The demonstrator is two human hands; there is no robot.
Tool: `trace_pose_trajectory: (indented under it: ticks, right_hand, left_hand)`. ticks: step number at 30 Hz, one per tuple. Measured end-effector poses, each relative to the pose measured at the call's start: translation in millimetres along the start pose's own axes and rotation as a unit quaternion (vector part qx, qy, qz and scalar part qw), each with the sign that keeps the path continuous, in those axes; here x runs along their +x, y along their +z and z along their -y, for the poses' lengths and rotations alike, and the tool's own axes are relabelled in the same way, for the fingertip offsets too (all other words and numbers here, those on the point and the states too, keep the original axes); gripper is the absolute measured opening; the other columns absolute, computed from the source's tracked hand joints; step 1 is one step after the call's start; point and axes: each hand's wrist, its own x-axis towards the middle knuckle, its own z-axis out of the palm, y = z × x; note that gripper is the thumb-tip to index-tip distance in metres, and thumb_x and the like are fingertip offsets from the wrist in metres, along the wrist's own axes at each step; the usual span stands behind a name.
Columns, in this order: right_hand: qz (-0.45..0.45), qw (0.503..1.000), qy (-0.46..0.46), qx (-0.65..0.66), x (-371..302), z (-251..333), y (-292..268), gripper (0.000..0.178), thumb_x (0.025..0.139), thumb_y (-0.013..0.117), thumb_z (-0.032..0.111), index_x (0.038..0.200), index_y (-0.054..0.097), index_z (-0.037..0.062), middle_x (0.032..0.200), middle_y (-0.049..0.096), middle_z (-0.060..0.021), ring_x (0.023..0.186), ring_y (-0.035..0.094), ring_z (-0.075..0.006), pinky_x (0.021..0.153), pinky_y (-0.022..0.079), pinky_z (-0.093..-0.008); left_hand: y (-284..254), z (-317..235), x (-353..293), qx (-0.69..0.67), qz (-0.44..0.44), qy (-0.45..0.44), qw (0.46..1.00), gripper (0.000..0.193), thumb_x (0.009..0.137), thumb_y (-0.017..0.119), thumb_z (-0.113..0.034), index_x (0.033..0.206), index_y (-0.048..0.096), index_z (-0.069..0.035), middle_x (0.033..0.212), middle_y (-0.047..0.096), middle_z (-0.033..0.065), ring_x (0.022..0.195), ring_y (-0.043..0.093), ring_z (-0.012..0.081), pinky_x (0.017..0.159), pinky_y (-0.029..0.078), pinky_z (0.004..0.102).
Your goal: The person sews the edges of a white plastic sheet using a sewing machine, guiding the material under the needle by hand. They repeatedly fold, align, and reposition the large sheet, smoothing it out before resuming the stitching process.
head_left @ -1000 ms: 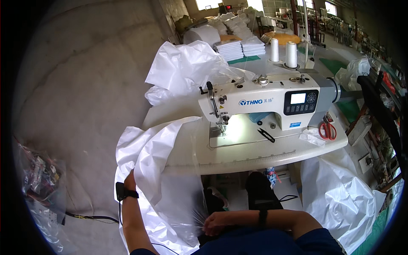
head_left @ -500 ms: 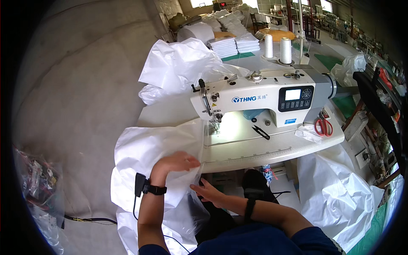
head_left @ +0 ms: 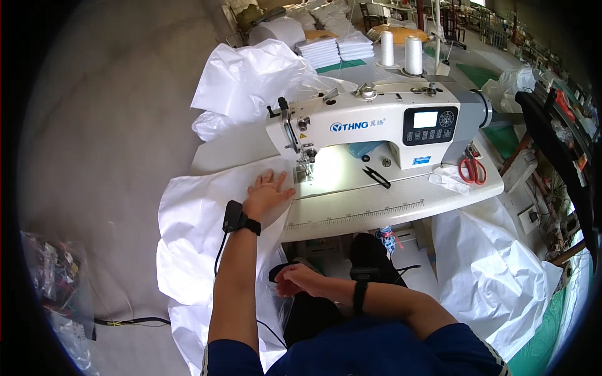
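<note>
Spread fingers of my left hand (head_left: 268, 195) lie flat on a white plastic-like sheet (head_left: 194, 219), just left of the needle and presser foot (head_left: 304, 170) of a white sewing machine (head_left: 370, 119). The sheet runs from the machine bed down over the table's near-left edge. Lower down, above my lap and beside the sheet's right edge, my right hand (head_left: 298, 279) is closed with curled fingers. What it grips, if anything, is hidden. Black thread snips (head_left: 376, 177) rest on the bed under the machine's arm.
Red-handled scissors (head_left: 471, 170) lie at the table's right end. White thread cones (head_left: 413, 56) stand behind the machine. Crumpled white sheeting (head_left: 244, 81) covers the far-left table, and more white sheeting (head_left: 495, 269) hangs at the right. Folded white stacks (head_left: 318, 52) sit behind.
My left hand has moved forward and flattened onto the sheet near the presser foot. My right hand has drawn back slightly toward my lap, its fingers now curled. The view has shifted a little.
</note>
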Motion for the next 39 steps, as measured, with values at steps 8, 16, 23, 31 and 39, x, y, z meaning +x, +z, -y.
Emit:
trace_pose_trajectory:
  ticks: [8,16,23,31,39]
  right_hand:
    - [-0.244,0.239,-0.52,-0.783,-9,81,7,0.025,0.078,0.057,0.019,0.1,0.062,0.0086,0.098,0.059,-0.0048,0.094,0.054,-0.0239,0.085,0.041,-0.0358]
    - [0.0,0.315,-0.477,-0.821,23,61,18,0.008,0.076,0.058,0.02,0.08,0.06,0.0127,0.08,0.059,-0.0023,0.085,0.057,-0.0203,0.076,0.043,-0.0377]
    - [0.102,0.707,-0.227,-0.662,-75,-47,-50,0.033,0.078,0.067,0.038,0.07,0.055,0.0087,0.07,0.059,-0.0099,0.071,0.059,-0.0306,0.063,0.045,-0.0419]
    - [-0.079,0.96,-0.211,-0.168,21,7,-36,0.036,0.08,0.06,0.025,0.102,0.06,-0.0027,0.093,0.065,-0.0155,0.088,0.058,-0.0212,0.08,0.046,-0.0349]
    - [-0.562,0.701,-0.254,-0.358,-196,-61,-204,0.026,0.082,0.061,0.022,0.103,0.061,0.0055,0.082,0.064,-0.0165,0.077,0.064,-0.0307,0.066,0.051,-0.0365]
  left_hand:
    - [-5,11,21,-0.01,0.056,0.032,0.998,0.091,0.072,0.052,-0.073,0.146,0.024,-0.029,0.153,0.011,0.0165,0.139,0.014,0.0425,0.108,0.022,0.055]
    - [-16,10,25,-0.007,0.126,0.033,0.991,0.101,0.065,0.06,-0.072,0.147,0.02,-0.029,0.153,0.009,0.0194,0.137,0.01,0.0488,0.109,0.022,0.0525]
    - [-2,22,23,-0.036,0.078,0.052,0.995,0.098,0.067,0.06,-0.071,0.146,0.024,-0.027,0.152,0.011,0.0218,0.138,0.009,0.0454,0.111,0.018,0.0488]
    - [55,0,40,0.119,-0.272,0.094,0.95,0.041,0.095,0.042,-0.038,0.131,0.05,-0.02,0.133,0.048,0.0184,0.113,0.05,0.0395,0.09,0.045,0.0478]
    - [93,47,70,0.253,-0.313,0.156,0.902,0.038,0.096,0.043,-0.024,0.132,0.046,-0.01,0.133,0.049,0.0125,0.115,0.051,0.035,0.089,0.047,0.0441]
